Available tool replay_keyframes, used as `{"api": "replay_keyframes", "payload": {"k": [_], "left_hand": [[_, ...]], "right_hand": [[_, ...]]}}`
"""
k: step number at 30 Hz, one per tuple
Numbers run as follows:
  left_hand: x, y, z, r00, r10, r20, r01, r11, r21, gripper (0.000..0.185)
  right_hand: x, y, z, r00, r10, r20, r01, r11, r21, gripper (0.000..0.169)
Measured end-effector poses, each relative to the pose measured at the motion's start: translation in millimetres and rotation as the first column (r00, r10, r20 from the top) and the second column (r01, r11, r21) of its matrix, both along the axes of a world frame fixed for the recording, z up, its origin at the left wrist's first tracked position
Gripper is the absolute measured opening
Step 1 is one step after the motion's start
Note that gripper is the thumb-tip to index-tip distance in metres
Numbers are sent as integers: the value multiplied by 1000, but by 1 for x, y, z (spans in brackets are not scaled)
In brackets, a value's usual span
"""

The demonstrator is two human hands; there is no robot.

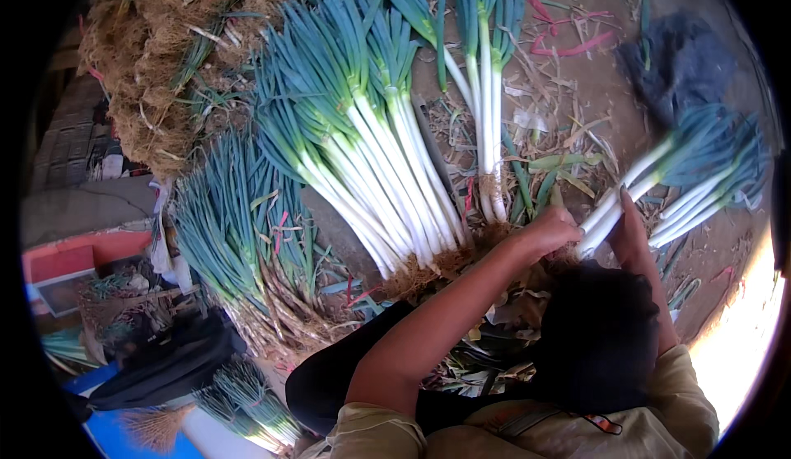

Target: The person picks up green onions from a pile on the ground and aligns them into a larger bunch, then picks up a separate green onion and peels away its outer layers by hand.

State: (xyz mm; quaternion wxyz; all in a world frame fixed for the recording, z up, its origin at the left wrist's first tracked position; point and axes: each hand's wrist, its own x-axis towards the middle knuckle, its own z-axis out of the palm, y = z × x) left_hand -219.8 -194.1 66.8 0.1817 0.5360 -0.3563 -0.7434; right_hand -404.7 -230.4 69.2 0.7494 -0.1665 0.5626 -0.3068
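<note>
My left hand point(556, 230) is closed at the root end of large green onions point(609, 221) with thick white stalks. On their other side, my right hand point(631, 233) grips the same stalks, its thumb or a finger showing above them. Their green leaves point to the upper right. Beside them lie more trimmed green onions point(698, 212). To the left of my hands, a few long stalks point(488, 125) with brown roots lie on the ground. Farther left is a wide row of clean white-stalked green onions point(377, 168), roots towards me.
Unpeeled green onions point(241, 224) lie at the left, below a heap of brown roots point(148, 69). Dark plastic point(680, 63), pink ties point(575, 48) and dry leaf scraps are on the ground. Bundled green onions point(253, 403) lie at the lower left near a straw broom point(156, 425).
</note>
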Motion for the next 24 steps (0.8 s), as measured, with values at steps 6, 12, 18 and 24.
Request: {"api": "replay_keyframes", "payload": {"k": [6,12,18,24], "left_hand": [[6,-1,64,995,96,-16,-95,995,20,36],[52,-18,125,972,-119,202,185,919,-349,35],[182,16,240,819,-21,574,357,801,-480,29],[279,115,232,767,455,454,-126,799,-589,33]], "right_hand": [[-17,-24,-39,999,5,42,2,988,-152,34],[-4,-87,-9,986,18,163,18,977,-212,31],[122,-116,127,867,-45,496,114,987,-110,18],[314,-63,236,847,477,233,-281,776,-565,23]]}}
